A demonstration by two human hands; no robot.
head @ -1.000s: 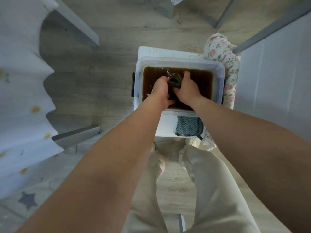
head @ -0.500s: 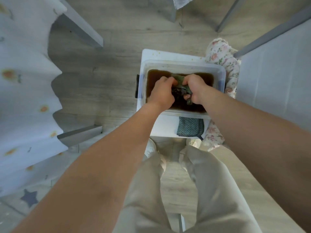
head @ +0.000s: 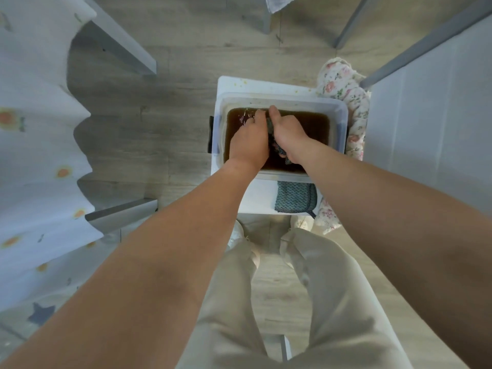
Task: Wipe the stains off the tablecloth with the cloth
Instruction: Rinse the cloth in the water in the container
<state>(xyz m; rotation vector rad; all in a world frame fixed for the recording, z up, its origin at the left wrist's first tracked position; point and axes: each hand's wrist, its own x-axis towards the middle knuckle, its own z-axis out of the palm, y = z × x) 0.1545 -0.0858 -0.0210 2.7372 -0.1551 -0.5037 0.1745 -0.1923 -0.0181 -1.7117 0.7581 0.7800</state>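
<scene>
Cloth: a dark, wet cloth (head: 272, 129) is bunched between the two hands over the tub, showing as a narrow strip; its long axis runs from the far rim of the tub toward the person, tilted slightly to the right at the near end, where a small tail (head: 282, 153) hangs out just above the brown water.
Left hand: the left hand (head: 250, 139) has its fingers (head: 257, 117) curled round the cloth, knuckles up, fingertips at the water's surface.
Right hand: the right hand (head: 287, 134) also grips the cloth, thumb (head: 274, 113) pointing away from the person along the cloth's far end.
Tub: a clear plastic tub (head: 342, 113) holds dark brown water (head: 314, 126) and stands on a small white table (head: 255, 198).
Tablecloth: the stained tablecloth (head: 40, 155) hangs in folds at the left, well apart from the tub, with orange spots on it.
Other: a second, teal cloth (head: 295, 199) lies on the table just in front of the tub; a flowered fabric (head: 351, 102) is draped at the tub's right side.
Change: half a second ago the cloth lay crosswise between the hands, above the water; now the hands are pressed closer together, lower at the far left of the tub, and the cloth stands lengthwise between them.
</scene>
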